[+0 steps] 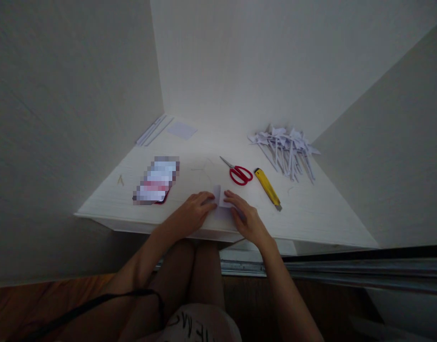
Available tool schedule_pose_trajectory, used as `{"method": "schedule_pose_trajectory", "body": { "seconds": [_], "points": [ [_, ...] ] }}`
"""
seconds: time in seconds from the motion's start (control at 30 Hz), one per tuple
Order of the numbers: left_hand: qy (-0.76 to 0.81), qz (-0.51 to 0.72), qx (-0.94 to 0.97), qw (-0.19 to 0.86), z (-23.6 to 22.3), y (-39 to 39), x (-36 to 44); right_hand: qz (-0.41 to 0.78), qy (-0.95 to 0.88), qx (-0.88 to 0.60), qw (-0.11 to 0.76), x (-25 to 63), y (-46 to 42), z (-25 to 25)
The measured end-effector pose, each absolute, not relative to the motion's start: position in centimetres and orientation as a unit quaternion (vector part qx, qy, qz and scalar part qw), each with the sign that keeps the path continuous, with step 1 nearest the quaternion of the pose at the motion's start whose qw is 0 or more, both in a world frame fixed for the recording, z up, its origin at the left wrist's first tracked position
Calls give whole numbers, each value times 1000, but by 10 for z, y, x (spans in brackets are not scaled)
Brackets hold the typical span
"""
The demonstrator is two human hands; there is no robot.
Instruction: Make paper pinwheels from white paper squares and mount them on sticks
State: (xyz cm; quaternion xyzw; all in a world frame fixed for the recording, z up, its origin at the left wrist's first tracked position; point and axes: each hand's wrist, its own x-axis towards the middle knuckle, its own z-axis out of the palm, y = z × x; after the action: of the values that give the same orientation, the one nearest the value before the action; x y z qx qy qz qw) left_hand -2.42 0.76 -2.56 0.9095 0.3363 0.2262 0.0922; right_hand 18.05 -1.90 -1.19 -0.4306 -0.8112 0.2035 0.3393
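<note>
My left hand (195, 211) and my right hand (244, 214) rest side by side near the front edge of a white table (311, 213). Between them lies a small piece of white paper (220, 199), part of it folded up. The fingertips of both hands press on that paper, curled over its edges. Just beyond my right hand lie red-handled scissors (238, 173) and a yellow utility knife (267, 188).
A heap of folded white paper pieces (286, 148) sits at the back right. A blurred-out flat object with a red edge (157, 181) lies left of my hands. White strips (152, 130) and a paper square (181, 129) lie by the back wall. Walls close in on three sides.
</note>
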Motion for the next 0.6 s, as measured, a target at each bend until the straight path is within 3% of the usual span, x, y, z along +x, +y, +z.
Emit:
{"method": "schedule_pose_trajectory", "body": {
  "seconds": [0.23, 0.6],
  "points": [
    [334, 219, 913, 80, -21, 7, -24, 265, -785, -439, 346, 181, -21, -11],
    [333, 221, 915, 54, -24, 8, -24, 235, -814, -432, 311, 179, -21, -17]
  ]
}}
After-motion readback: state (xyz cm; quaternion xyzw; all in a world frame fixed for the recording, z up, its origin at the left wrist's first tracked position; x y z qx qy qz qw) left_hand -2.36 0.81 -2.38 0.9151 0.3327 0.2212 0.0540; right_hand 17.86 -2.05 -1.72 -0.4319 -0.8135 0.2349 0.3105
